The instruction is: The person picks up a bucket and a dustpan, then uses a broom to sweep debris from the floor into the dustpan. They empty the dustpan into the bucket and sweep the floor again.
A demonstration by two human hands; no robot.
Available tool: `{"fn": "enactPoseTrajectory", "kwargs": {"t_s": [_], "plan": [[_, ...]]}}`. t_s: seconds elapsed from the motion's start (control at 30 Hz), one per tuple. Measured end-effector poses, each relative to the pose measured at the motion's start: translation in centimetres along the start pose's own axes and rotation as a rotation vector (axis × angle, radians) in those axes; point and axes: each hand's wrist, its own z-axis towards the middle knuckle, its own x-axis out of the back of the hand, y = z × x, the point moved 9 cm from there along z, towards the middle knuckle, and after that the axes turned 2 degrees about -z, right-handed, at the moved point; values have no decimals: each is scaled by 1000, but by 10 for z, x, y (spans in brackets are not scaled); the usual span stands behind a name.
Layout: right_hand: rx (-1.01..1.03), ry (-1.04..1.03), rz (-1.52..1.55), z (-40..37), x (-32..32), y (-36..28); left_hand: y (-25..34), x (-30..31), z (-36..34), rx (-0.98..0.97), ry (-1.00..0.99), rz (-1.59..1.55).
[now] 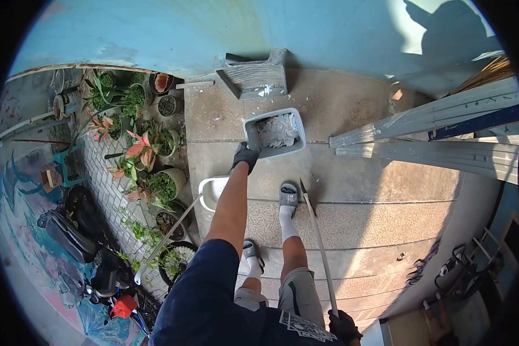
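Reaching forward with the gloved left hand (246, 154) to the near left corner of a gray bin (282, 153) on the concrete floor (352, 190), just ahead and to the right of the fingers, with its long side running left to right and pale scraps (279, 131) inside. Much nearer to the bin than the gloved right hand (344, 327), low and well back. Apparently curling the left fingers at the rim, too dark to tell whether clenched on it; grasping a long stick (318, 236) in wrapped right fingers.
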Motion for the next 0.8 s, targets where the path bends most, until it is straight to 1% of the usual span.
{"fn": "enactPoseTrajectory", "kwargs": {"t_s": [0.03,0.07,0.1,0.13,0.17,0.2,0.23,0.3,0.33,0.37,0.43,0.47,0.5,0.57,0.63,0.7,0.77,0.8], "plan": [[0,35,-44,11,2,10,-2,-11,13,-17,-23,20],[-11,24,-62,25,4,24,-8,-29,33,-16,-108,-35],[-22,25,-58,24,-1,19,-23,-51,51,-13,-192,-89],[-17,61,-121,18,-7,5,-17,-54,42,-7,-199,-85],[-11,96,-187,11,-9,-4,-6,-45,32,-47,-62,40],[8,61,-155,8,-10,-6,9,-30,17,-88,78,164],[8,61,-160,5,-8,-3,15,-23,3,-84,80,161],[-74,-24,61,8,-7,11,17,28,-31,-5,598,65],[-32,-33,96,10,-6,12,6,27,-24,39,579,19],[-51,-8,20,13,-1,16,-1,32,-15,42,584,6],[81,9,-202,4,-8,-14,-24,-15,30,-9,92,-37],[77,13,-207,-5,-13,-28,-34,-25,45,-91,152,35],[32,12,-183,-15,-20,-40,-34,-23,43,-84,144,36],[-16,14,-161,-14,-22,-29,-53,-39,40,82,-72,-146],[88,-27,-89,6,-19,-6,-55,-46,36,82,-113,-172],[136,-39,-92,17,-18,4,-62,-76,41,61,-261,-314],[164,-54,-109,29,-13,26,-76,-102,44,50,-252,-357],[537,-36,-472,28,-15,13,-81,-105,39,32,-169,-273]]}}
